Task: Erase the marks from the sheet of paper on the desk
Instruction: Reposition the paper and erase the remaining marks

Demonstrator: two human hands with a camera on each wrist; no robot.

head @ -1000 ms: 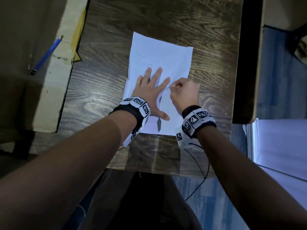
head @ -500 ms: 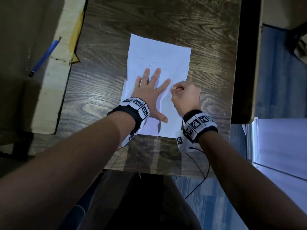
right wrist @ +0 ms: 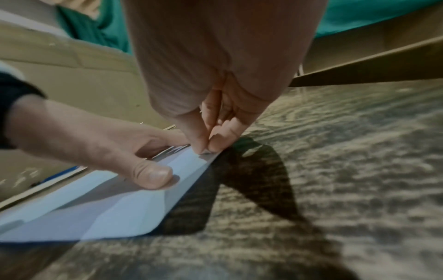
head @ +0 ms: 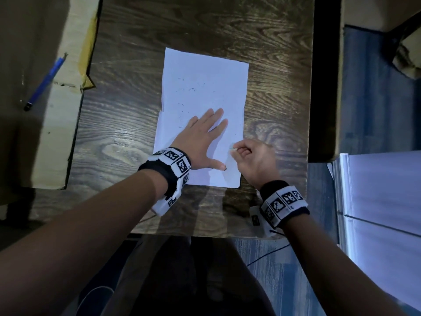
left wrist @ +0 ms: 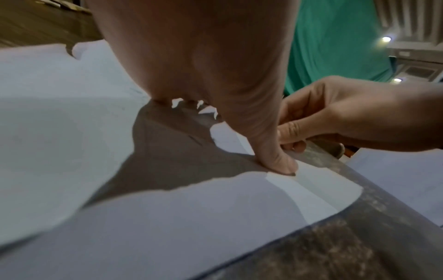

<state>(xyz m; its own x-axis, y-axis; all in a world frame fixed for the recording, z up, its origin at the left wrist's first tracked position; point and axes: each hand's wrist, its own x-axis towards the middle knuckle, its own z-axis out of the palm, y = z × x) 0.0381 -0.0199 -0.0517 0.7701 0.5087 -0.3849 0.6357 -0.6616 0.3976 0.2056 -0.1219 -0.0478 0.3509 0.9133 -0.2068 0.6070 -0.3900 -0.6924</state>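
Note:
A white sheet of paper (head: 205,71) lies on the dark wooden desk (head: 127,110), with faint short marks scattered over its middle. My left hand (head: 205,131) lies flat on the sheet's near half, fingers straight, thumb (left wrist: 278,161) pressing near the right edge. My right hand (head: 237,150) is curled at the sheet's right edge. Its thumb and fingertips (right wrist: 203,145) pinch a small pale eraser (head: 232,148) against the paper (right wrist: 107,208); most of the eraser is hidden. In the left wrist view the right hand (left wrist: 347,117) sits just behind my thumb.
A blue pen (head: 44,80) lies on flattened cardboard (head: 61,137) left of the desk. A dark gap (head: 323,87) runs along the desk's right edge, with a white panel (head: 382,201) beyond it. A thin black cable (head: 268,254) hangs below my right wrist.
My right hand has slid nearer to me along the sheet's right edge, still pinching the eraser. My left hand's fingers have drawn closer together and shifted slightly nearer.

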